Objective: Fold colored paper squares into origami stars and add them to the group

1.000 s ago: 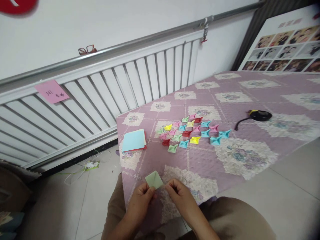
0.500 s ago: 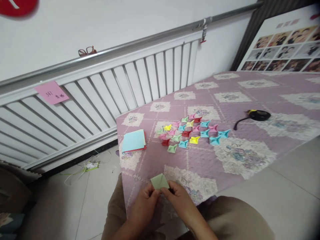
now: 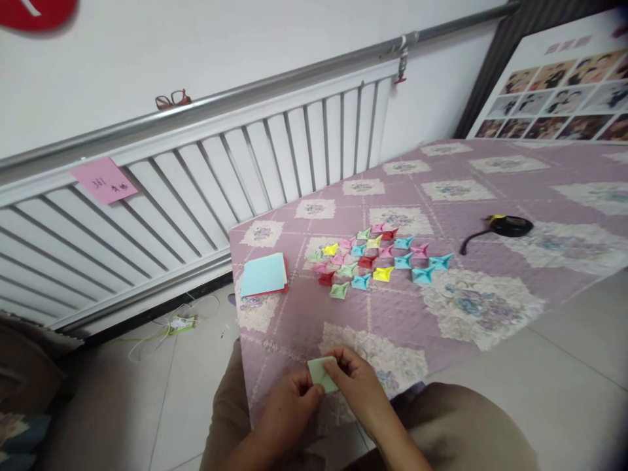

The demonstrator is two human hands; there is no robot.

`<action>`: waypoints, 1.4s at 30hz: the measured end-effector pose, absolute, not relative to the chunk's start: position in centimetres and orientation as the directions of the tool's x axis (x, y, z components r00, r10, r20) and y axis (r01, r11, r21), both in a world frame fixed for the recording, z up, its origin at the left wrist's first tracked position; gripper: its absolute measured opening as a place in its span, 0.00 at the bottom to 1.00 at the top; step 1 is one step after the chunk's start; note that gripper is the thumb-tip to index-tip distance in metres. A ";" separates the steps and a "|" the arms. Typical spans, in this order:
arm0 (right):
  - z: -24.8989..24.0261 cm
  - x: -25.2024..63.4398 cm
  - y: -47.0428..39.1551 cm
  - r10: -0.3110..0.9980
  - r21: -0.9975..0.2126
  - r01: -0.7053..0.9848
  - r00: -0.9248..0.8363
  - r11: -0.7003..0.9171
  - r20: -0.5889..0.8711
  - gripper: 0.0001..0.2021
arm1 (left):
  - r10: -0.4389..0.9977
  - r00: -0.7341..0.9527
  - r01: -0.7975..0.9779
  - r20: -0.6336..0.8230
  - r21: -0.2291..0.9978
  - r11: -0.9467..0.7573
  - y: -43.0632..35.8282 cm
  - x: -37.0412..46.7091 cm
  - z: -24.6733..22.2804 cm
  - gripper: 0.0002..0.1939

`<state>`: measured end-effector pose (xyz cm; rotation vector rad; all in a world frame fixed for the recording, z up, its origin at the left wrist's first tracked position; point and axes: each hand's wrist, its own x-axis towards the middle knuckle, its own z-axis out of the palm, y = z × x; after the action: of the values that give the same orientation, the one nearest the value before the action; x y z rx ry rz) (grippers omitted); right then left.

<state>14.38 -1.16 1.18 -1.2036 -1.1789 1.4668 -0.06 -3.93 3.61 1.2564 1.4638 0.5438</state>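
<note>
A small folded square of light green paper [image 3: 320, 374] is held between my two hands, just above the near edge of the table. My left hand [image 3: 293, 400] pinches its lower left side, thumb on top. On the upper right side, my right hand [image 3: 354, 378] grips the same paper with its thumb across the face. Beyond my hands, several small folded paper shapes [image 3: 366, 261] in green, pink, blue, red and yellow stand in rough rows. To their left lies a stack of coloured paper sheets [image 3: 263, 275], light blue on top.
A purple floral cloth covers the table [image 3: 299, 314]. A black object with a cord or strap [image 3: 510, 226] lies at the right. Behind the table runs a white radiator [image 3: 294, 154] bearing a pink note [image 3: 104, 180]. Glasses [image 3: 173, 99] rest near its pipe. A photo board [image 3: 564, 85] leans far right.
The green paper has turned from a diamond to a squarer angle and shifted slightly right and down. My right hand has moved up along its side, its thumb now over the face.
</note>
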 end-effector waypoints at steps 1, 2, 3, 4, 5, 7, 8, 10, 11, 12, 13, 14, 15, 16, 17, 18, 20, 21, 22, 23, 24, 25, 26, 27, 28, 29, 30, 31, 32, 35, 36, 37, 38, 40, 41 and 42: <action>1.2 14.4 -1.2 0.977 -0.988 -0.013 -0.150 -0.156 -0.152 0.11 | 0.893 0.152 0.429 -0.424 0.842 0.327 -4.0 -0.1 3.9 0.07; 1.2 14.4 -1.3 0.977 -0.989 0.030 -0.155 -0.145 -0.148 0.11 | 0.890 0.162 0.453 -0.426 0.833 0.317 -4.0 -0.1 4.1 0.07; 1.1 14.4 -1.3 0.977 -0.989 0.063 -0.156 -0.135 -0.144 0.11 | 0.888 0.169 0.474 -0.429 0.825 0.308 -4.1 -0.2 4.3 0.06; 1.0 14.3 -1.3 0.978 -0.988 0.082 -0.152 -0.130 -0.141 0.10 | 0.884 0.174 0.488 -0.434 0.818 0.305 -4.1 -0.3 4.4 0.06; 0.8 14.2 -1.3 0.980 -0.988 0.093 -0.141 -0.126 -0.138 0.10 | 0.881 0.180 0.496 -0.438 0.814 0.303 -4.1 -0.5 4.4 0.06; 0.5 14.1 -1.3 0.987 -0.987 0.115 -0.102 -0.111 -0.123 0.12 | 0.876 0.169 0.496 -0.451 0.807 0.320 -4.1 -0.9 4.0 0.06; 0.4 14.0 -1.3 0.991 -0.986 0.131 -0.079 -0.100 -0.111 0.13 | 0.877 0.153 0.486 -0.455 0.807 0.335 -4.1 -1.1 3.7 0.07; 0.4 14.0 -1.3 0.994 -0.984 0.160 -0.059 -0.077 -0.087 0.14 | 0.880 0.111 0.460 -0.461 0.809 0.366 -4.0 -1.5 3.0 0.08; 0.4 14.0 -1.2 0.994 -0.984 0.164 -0.068 -0.069 -0.081 0.13 | 0.882 0.090 0.445 -0.462 0.811 0.380 -3.9 -1.6 2.7 0.08; 0.5 14.0 -1.2 0.993 -0.985 0.158 -0.085 -0.064 -0.079 0.13 | 0.883 0.078 0.435 -0.463 0.812 0.388 -3.9 -1.7 2.5 0.08; 0.6 14.1 -1.2 0.991 -0.987 0.148 -0.107 -0.062 -0.078 0.12 | 0.883 0.076 0.432 -0.464 0.813 0.390 -3.9 -1.8 2.3 0.09; 0.6 14.1 -1.2 0.989 -0.988 0.139 -0.125 -0.060 -0.078 0.11 | 0.882 0.080 0.438 -0.465 0.811 0.388 -3.8 -1.7 2.3 0.09; 0.7 14.1 -1.1 0.988 -0.989 0.137 -0.137 -0.058 -0.077 0.11 | 0.880 0.086 0.453 -0.466 0.805 0.382 -3.8 -1.7 2.4 0.09; 0.7 14.2 -1.1 0.987 -0.988 0.142 -0.143 -0.058 -0.078 0.10 | 0.878 0.096 0.476 -0.469 0.796 0.373 -3.8 -1.6 2.6 0.09; 0.8 14.2 -1.1 0.986 -0.987 0.151 -0.144 -0.058 -0.080 0.10 | 0.876 0.107 0.506 -0.471 0.784 0.360 -3.8 -1.5 2.9 0.09; 0.8 14.2 -1.1 0.986 -0.984 0.166 -0.145 -0.057 -0.082 0.10 | 0.875 0.125 0.535 -0.467 0.775 0.337 -3.7 -1.4 3.2 0.09; 0.8 14.2 -1.1 0.985 -0.977 0.209 -0.154 -0.049 -0.082 0.10 | 0.884 0.183 0.582 -0.431 0.772 0.257 -3.6 -1.4 3.8 0.08; 0.8 14.2 -1.1 0.983 -0.970 0.239 -0.164 -0.037 -0.078 0.09 | 0.888 0.213 0.602 -0.408 0.770 0.209 -3.5 -1.5 4.1 0.08; 0.8 14.2 -1.1 0.982 -0.962 0.274 -0.173 -0.020 -0.070 0.09 | 0.890 0.234 0.628 -0.391 0.760 0.169 -3.4 -1.8 4.3 0.07; 0.8 14.1 -1.1 0.981 -0.950 0.312 -0.186 0.001 -0.060 0.09 | 0.892 0.241 0.660 -0.384 0.739 0.140 -3.3 -2.1 4.4 0.07; 0.8 14.1 -1.1 0.979 -0.935 0.353 -0.200 0.026 -0.048 0.09 | 0.892 0.229 0.699 -0.390 0.703 0.128 -3.2 -2.5 4.5 0.06; 0.7 14.0 -1.1 0.976 -0.917 0.395 -0.213 0.051 -0.037 0.09 | 0.894 0.200 0.740 -0.402 0.660 0.131 -3.0 -2.9 4.5 0.07; 0.7 13.9 -1.1 0.974 -0.897 0.435 -0.225 0.076 -0.027 0.09 | 0.898 0.165 0.773 -0.408 0.620 0.139 -2.9 -3.3 4.4 0.08; 0.6 13.8 -1.1 0.971 -0.876 0.473 -0.237 0.098 -0.019 0.08 | 0.907 0.131 0.793 -0.401 0.591 0.147 -2.7 -3.7 4.3 0.10; 0.6 13.7 -1.1 0.969 -0.855 0.506 -0.248 0.117 -0.013 0.08 | 0.919 0.106 0.801 -0.380 0.581 0.148 -2.6 -4.1 4.2 0.11; 0.5 13.7 -1.0 0.966 -0.836 0.533 -0.258 0.132 -0.011 0.08 | 0.934 0.090 0.801 -0.346 0.582 0.138 -2.4 -4.3 3.9 0.12; 0.5 13.6 -1.0 0.964 -0.820 0.554 -0.265 0.143 -0.011 0.08 | 0.950 0.089 0.797 -0.301 0.594 0.113 -2.3 -4.5 3.7 0.11; 0.5 13.5 -1.0 0.963 -0.807 0.571 -0.270 0.150 -0.011 0.08 | 0.962 0.103 0.788 -0.253 0.611 0.077 -2.2 -4.5 3.4 0.09; 0.4 13.5 -1.0 0.962 -0.795 0.586 -0.272 0.157 -0.010 0.08 | 0.969 0.124 0.780 -0.214 0.624 0.038 -2.1 -4.4 3.1 0.08; 0.3 13.3 -1.0 0.964 -0.762 0.625 -0.267 0.171 -0.002 0.08 | 0.969 0.182 0.783 -0.169 0.621 -0.039 -1.8 -3.9 2.7 0.05; 0.3 13.3 -1.0 0.965 -0.750 0.638 -0.263 0.175 0.001 0.08 | 0.965 0.198 0.791 -0.171 0.610 -0.054 -1.7 -3.7 2.7 0.05; 0.2 13.3 -1.0 0.965 -0.738 0.651 -0.262 0.179 0.004 0.08 | 0.962 0.209 0.800 -0.174 0.596 -0.067 -1.7 -3.5 2.7 0.04; 0.2 13.3 -1.0 0.964 -0.725 0.662 -0.265 0.187 0.006 0.08 | 0.961 0.217 0.810 -0.172 0.581 -0.079 -1.7 -3.3 2.8 0.04; 0.3 13.3 -1.0 0.958 -0.701 0.681 -0.285 0.211 0.011 0.08 | 0.958 0.232 0.821 -0.170 0.562 -0.099 -1.7 -3.1 3.1 0.05; 0.4 13.4 -1.0 0.953 -0.689 0.688 -0.301 0.226 0.013 0.08 | 0.957 0.233 0.826 -0.172 0.555 -0.102 -1.6 -3.1 3.2 0.05; 0.5 13.5 -1.0 0.948 -0.677 0.695 -0.317 0.242 0.013 0.08 | 0.956 0.235 0.831 -0.175 0.547 -0.104 -1.6 -3.1 3.3 0.05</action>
<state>13.46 -0.98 0.49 -1.5019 -2.0980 0.8074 -3.05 -1.63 3.32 1.9699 1.6314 0.3016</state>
